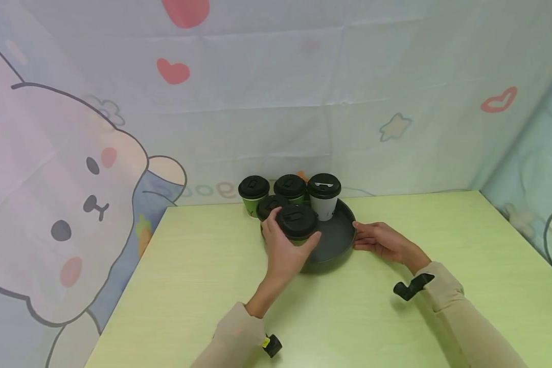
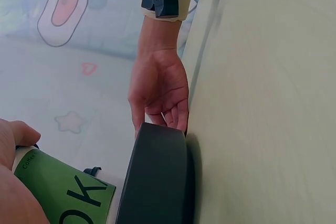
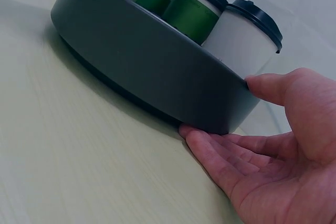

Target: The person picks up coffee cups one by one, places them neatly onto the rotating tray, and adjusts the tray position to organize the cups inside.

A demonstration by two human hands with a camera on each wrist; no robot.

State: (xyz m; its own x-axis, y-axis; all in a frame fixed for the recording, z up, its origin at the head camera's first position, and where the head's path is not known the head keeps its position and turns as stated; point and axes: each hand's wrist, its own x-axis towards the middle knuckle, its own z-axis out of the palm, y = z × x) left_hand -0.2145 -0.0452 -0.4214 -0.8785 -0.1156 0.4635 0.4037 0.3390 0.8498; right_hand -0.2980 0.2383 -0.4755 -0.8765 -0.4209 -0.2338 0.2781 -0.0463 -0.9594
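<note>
My left hand [image 1: 285,255] grips a green paper coffee cup [image 2: 68,192] by its sides, thumb and fingers below its black lid [image 1: 297,220]. This cup is over the left part of a round dark grey tray [image 1: 333,243]; whether its base touches the tray cannot be told. My right hand [image 1: 386,244] holds the tray's right edge, thumb at the rim and fingertips at its underside, as the right wrist view shows. A white cup [image 1: 323,207] with a black lid stands on the tray. Behind the held cup, another lidded cup [image 1: 270,203] is mostly hidden.
Two more green cups with black lids, a left one [image 1: 253,193] and a middle one [image 1: 291,188], stand at the back, near the printed cloth [image 1: 267,117]. The pale yellow-green table [image 1: 188,271] extends on both sides of the tray.
</note>
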